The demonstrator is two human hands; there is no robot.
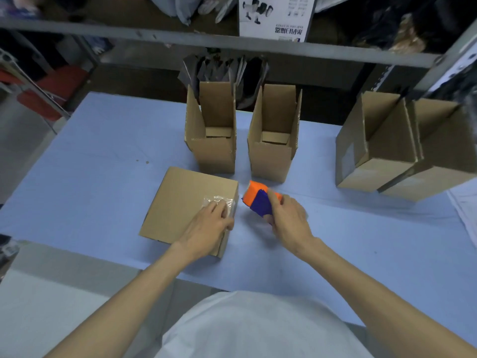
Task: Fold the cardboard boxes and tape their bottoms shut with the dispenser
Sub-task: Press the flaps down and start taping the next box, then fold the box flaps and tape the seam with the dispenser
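On the blue table (90,164), a cardboard box (178,200) lies with a closed face up, a wrinkled strip of clear tape (219,200) across its right edge. The left hand (209,228) presses flat on that tape, fingers fairly straight. Just beside it, the right hand (289,220) grips the orange and blue dispenser (254,200), whose roll is hidden by the fingers. Behind stand two narrow boxes, the left upright box (216,153) and the right upright box (271,161), both open on top and showing only folded flaps inside. Far right, two larger open boxes (382,171) touch; their insides are hard to make out, and the outer one is cut off.
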